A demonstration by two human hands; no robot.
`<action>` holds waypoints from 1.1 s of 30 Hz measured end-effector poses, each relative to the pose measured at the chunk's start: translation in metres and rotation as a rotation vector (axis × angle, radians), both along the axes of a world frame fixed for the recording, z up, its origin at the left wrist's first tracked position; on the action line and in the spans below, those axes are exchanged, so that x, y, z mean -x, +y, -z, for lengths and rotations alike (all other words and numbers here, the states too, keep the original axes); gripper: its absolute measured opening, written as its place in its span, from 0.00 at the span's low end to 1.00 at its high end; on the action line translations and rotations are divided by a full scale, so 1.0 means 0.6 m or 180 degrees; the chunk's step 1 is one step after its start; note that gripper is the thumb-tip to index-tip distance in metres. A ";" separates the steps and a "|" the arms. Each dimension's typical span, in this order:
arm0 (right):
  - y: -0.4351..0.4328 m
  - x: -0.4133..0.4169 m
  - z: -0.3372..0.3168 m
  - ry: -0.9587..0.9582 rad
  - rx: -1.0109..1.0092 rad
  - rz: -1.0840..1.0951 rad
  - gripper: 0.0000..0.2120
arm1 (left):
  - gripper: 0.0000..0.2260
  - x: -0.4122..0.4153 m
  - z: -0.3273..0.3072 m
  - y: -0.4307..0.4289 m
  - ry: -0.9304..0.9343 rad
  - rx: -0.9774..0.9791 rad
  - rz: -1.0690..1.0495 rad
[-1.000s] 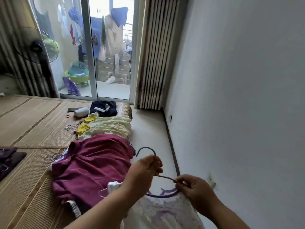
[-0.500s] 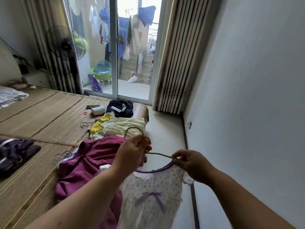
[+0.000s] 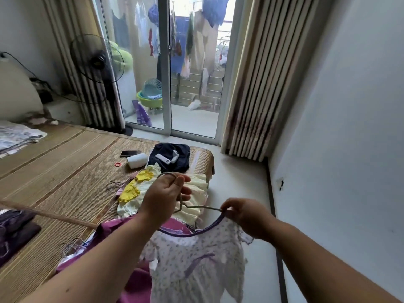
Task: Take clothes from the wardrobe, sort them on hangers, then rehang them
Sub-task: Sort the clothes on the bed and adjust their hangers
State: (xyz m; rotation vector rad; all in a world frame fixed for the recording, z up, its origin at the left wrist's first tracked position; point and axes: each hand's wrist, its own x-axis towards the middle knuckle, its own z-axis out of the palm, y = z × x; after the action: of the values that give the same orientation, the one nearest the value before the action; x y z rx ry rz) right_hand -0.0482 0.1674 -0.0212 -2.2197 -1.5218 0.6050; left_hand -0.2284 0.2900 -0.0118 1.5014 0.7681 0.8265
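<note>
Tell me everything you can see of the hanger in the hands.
The hanger is thin greyish wire, held up in the air. Its hook curves over the left hand, which grips the neck. The right hand pinches one arm at the purple neckline of the floral dress; the other arm is hidden.

The left hand (image 3: 164, 200) and right hand (image 3: 247, 217) have raised the hanger (image 3: 196, 207); the floral dress (image 3: 196, 276) now hangs higher, its purple bow (image 3: 200, 260) showing.

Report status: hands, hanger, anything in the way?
Left hand grips hanger hook. Right hand pinches hanger arm and dress neckline. Maroon garment lies beneath dress.
</note>
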 end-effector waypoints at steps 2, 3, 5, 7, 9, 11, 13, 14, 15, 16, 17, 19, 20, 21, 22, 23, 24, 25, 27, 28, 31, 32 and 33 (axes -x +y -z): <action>0.061 -0.048 0.015 -0.0037 0.0057 -0.0234 0.08 | 0.11 -0.035 0.023 0.046 0.0129 0.0036 -0.0232; 0.090 -0.073 0.024 -0.0054 0.0122 -0.0363 0.08 | 0.11 -0.054 0.034 0.066 0.0208 0.0043 -0.0358; 0.159 -0.128 0.045 -0.0044 0.0205 -0.0643 0.08 | 0.11 -0.095 0.053 0.109 0.0321 0.0093 -0.0582; 0.226 -0.176 0.056 -0.0069 0.0327 -0.0970 0.09 | 0.12 -0.130 0.069 0.147 0.0307 0.0239 -0.0825; 0.289 -0.224 0.065 -0.0137 0.0469 -0.1296 0.09 | 0.12 -0.169 0.078 0.183 0.0281 0.0466 -0.1069; 0.344 -0.253 0.072 -0.0130 0.0570 -0.1583 0.09 | 0.12 -0.192 0.085 0.210 0.0282 0.0634 -0.1319; 0.404 -0.270 0.082 -0.0118 0.0656 -0.1822 0.08 | 0.12 -0.206 0.093 0.235 0.0351 0.0679 -0.1637; 0.436 -0.273 0.088 -0.0141 0.0686 -0.1963 0.08 | 0.12 -0.208 0.097 0.248 0.0374 0.0695 -0.1809; 0.465 -0.271 0.093 -0.0164 0.0697 -0.2098 0.07 | 0.12 -0.207 0.102 0.259 0.0364 0.0732 -0.1962; 0.489 -0.266 0.097 -0.0174 0.0677 -0.2209 0.07 | 0.12 -0.204 0.106 0.268 0.0394 0.0747 -0.2097; 0.519 -0.259 0.102 -0.0152 0.0637 -0.2324 0.07 | 0.12 -0.199 0.114 0.283 0.0462 0.0728 -0.2252; 0.572 -0.245 0.115 -0.0164 0.0523 -0.2524 0.08 | 0.12 -0.186 0.134 0.313 0.0649 0.0622 -0.2500; 0.598 -0.238 0.122 -0.0204 0.0489 -0.2614 0.08 | 0.13 -0.180 0.144 0.328 0.0684 0.0620 -0.2582; 0.622 -0.232 0.129 -0.0248 0.0471 -0.2681 0.08 | 0.13 -0.176 0.155 0.343 0.0665 0.0645 -0.2643; 0.650 -0.223 0.139 -0.0272 0.0471 -0.2741 0.08 | 0.13 -0.169 0.169 0.363 0.0639 0.0689 -0.2712; 0.674 -0.216 0.150 -0.0283 0.0495 -0.2792 0.08 | 0.13 -0.164 0.182 0.381 0.0625 0.0735 -0.2778; 0.701 -0.208 0.160 -0.0304 0.0534 -0.2857 0.08 | 0.13 -0.158 0.192 0.404 0.0626 0.0774 -0.2845; 0.724 -0.201 0.169 -0.0339 0.0558 -0.2924 0.08 | 0.13 -0.152 0.201 0.424 0.0633 0.0803 -0.2892; 0.769 -0.191 0.182 -0.0395 0.0624 -0.3021 0.09 | 0.13 -0.144 0.212 0.462 0.0720 0.0774 -0.2924; 0.790 -0.189 0.191 -0.0393 0.0668 -0.3046 0.10 | 0.13 -0.141 0.216 0.482 0.0793 0.0743 -0.2924; 0.852 -0.180 0.213 -0.0347 0.0789 -0.3071 0.10 | 0.13 -0.133 0.226 0.543 0.0827 0.0862 -0.2898; 0.875 -0.176 0.222 -0.0283 0.0804 -0.3081 0.09 | 0.13 -0.131 0.229 0.565 0.0756 0.0949 -0.2898; 0.896 -0.173 0.231 -0.0222 0.0815 -0.3102 0.09 | 0.13 -0.129 0.231 0.586 0.0652 0.1068 -0.2907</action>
State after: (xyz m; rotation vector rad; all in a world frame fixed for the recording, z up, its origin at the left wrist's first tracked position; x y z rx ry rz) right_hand 0.0557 0.7048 -0.1596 -1.5214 -2.6682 1.0295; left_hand -0.1509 0.6416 -0.1502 0.9018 1.7125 1.1310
